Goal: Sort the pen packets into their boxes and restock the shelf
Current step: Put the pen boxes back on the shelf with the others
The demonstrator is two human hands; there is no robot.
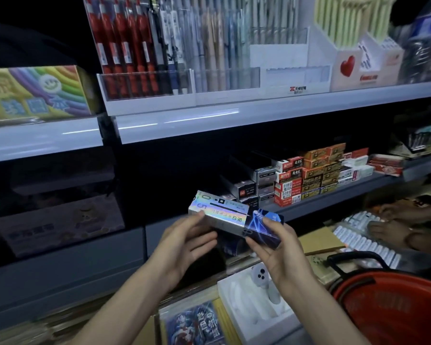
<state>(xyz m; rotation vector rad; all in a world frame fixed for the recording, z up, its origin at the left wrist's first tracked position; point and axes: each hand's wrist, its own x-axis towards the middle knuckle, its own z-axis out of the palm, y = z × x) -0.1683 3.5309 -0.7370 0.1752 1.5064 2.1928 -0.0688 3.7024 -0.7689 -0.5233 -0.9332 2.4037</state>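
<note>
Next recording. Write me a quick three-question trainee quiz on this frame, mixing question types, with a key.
1. True or false: the left hand and the right hand both touch the holographic box.
2. Multiple choice: the red basket appears A) at lower right, B) at upper left, C) on the pen shelf.
3. Fill in: the stacked orange and red boxes sit on the ___ of the two shelves (upper/lower).

Key: 1 true; 2 A; 3 lower.
</note>
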